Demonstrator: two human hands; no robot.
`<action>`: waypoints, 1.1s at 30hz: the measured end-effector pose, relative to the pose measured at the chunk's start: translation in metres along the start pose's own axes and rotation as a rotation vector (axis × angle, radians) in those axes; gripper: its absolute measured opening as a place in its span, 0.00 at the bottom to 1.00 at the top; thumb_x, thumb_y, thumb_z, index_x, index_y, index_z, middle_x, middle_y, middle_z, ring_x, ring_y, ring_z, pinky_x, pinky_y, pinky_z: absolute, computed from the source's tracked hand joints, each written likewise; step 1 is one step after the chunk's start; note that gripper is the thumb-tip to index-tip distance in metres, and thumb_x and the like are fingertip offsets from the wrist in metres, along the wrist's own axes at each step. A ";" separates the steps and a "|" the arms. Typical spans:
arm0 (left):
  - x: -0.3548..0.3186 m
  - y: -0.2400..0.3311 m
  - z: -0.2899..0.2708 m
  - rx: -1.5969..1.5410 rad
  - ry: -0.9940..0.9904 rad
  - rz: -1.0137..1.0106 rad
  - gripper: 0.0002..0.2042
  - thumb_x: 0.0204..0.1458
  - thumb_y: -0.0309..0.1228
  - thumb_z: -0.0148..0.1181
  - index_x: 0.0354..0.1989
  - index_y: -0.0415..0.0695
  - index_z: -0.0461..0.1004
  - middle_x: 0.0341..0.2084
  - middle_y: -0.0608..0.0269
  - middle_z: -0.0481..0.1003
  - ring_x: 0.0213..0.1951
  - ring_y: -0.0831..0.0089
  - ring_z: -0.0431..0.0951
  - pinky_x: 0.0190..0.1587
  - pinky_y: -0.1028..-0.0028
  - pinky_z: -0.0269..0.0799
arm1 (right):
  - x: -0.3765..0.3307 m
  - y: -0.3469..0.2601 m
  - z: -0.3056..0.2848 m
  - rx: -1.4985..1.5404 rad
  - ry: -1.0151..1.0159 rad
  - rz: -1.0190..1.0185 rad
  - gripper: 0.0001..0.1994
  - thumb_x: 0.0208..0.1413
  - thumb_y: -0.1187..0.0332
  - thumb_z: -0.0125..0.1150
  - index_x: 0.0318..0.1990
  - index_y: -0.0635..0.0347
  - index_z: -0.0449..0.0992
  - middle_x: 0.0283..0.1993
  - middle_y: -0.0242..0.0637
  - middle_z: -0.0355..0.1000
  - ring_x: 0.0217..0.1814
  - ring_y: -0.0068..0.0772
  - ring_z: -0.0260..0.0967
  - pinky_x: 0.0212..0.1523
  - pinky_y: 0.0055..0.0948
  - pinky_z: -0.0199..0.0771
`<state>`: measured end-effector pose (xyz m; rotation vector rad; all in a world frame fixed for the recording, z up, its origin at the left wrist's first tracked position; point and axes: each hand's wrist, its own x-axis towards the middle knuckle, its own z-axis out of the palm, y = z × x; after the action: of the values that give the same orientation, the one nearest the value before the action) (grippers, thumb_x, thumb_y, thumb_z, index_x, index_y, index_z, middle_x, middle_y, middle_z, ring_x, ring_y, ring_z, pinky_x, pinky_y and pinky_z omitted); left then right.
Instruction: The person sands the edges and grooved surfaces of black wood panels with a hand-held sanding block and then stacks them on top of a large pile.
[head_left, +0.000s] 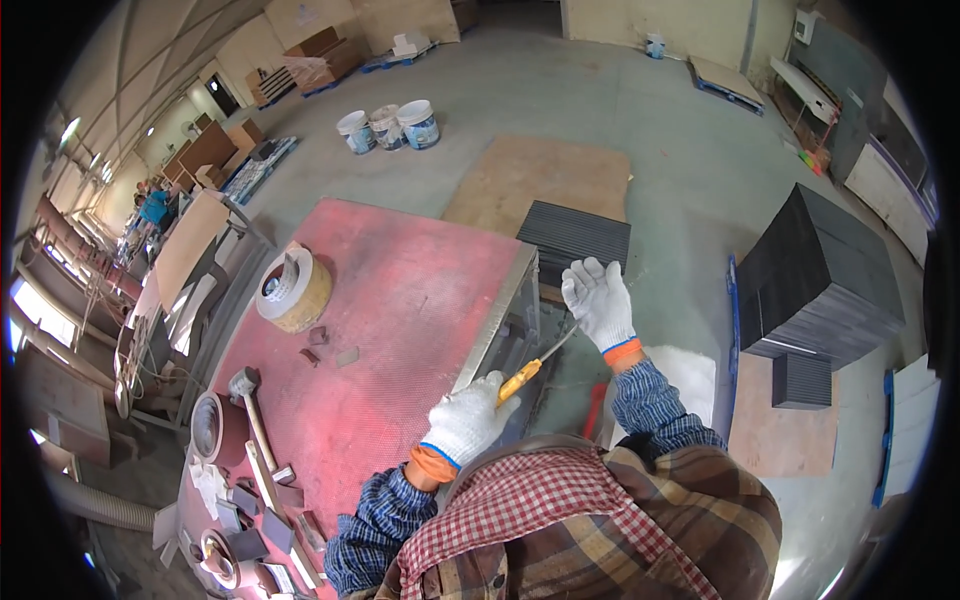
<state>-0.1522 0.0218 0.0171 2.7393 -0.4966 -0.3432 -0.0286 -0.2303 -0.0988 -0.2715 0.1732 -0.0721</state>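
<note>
My left hand [466,421], in a white knit glove with an orange cuff, is closed round the handle of a yellow-handled tool with a thin metal shaft [519,383]. That shaft points up and right, its end close to the gloved wrist of my right hand [600,305]. The right hand is raised beyond the table's right edge, fingers apart and slightly bent, with nothing visible in it. Under my left hand lies the red, textured table top [400,290]. Just past my right hand sits a stack of dark ribbed panels [575,238].
A large tape roll [291,290], a hammer [256,415] and several small blocks lie on the table. To the right, a big stack of dark panels [820,270] stands on a blue pallet. Buckets [388,128] stand on the floor ahead, behind a brown board [500,180].
</note>
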 end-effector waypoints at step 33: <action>0.143 -0.046 -0.093 -2.113 0.004 0.356 0.40 0.66 0.59 0.27 0.72 0.34 0.45 0.71 0.40 0.49 0.71 0.48 0.53 0.71 0.53 0.52 | -0.122 0.061 0.050 -1.272 -0.421 0.315 0.12 0.62 0.60 0.58 0.38 0.61 0.73 0.27 0.31 0.73 0.28 0.22 0.70 0.36 0.25 0.75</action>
<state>0.0182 0.0350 0.0605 0.5957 -0.2443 -0.3746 -0.1366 -0.1469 -0.0482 -1.5072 -0.1874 0.4279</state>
